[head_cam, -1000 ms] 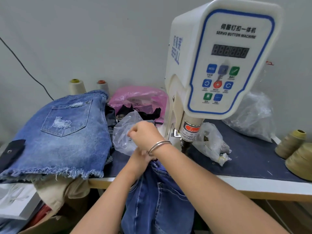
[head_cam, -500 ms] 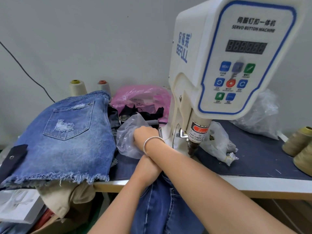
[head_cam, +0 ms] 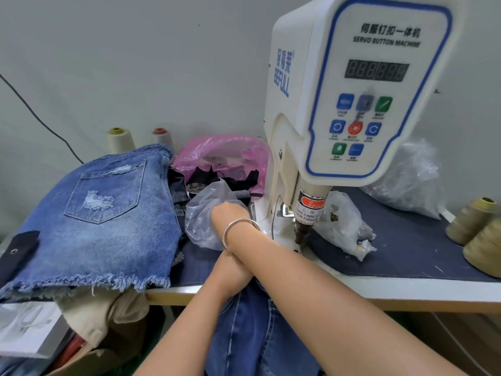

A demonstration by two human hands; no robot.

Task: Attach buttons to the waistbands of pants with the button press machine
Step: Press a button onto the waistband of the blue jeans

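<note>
**Arms crossed at the tabletop edge**

The right hand [head_cam: 230, 213] reaches into a crinkled clear plastic bag [head_cam: 202, 213] left of the button press machine [head_cam: 339, 104], its fingers hidden inside, so I cannot tell its grip; the left hand [head_cam: 235, 270] lies under the right forearm, its grip also hidden; dark denim pants [head_cam: 252, 335] hang over the tabletop [head_cam: 406, 287] edge below both arms; a frayed, faded denim stack [head_cam: 95, 218] crowds the left; open dark cloth lies right of the machine's ram.
</note>
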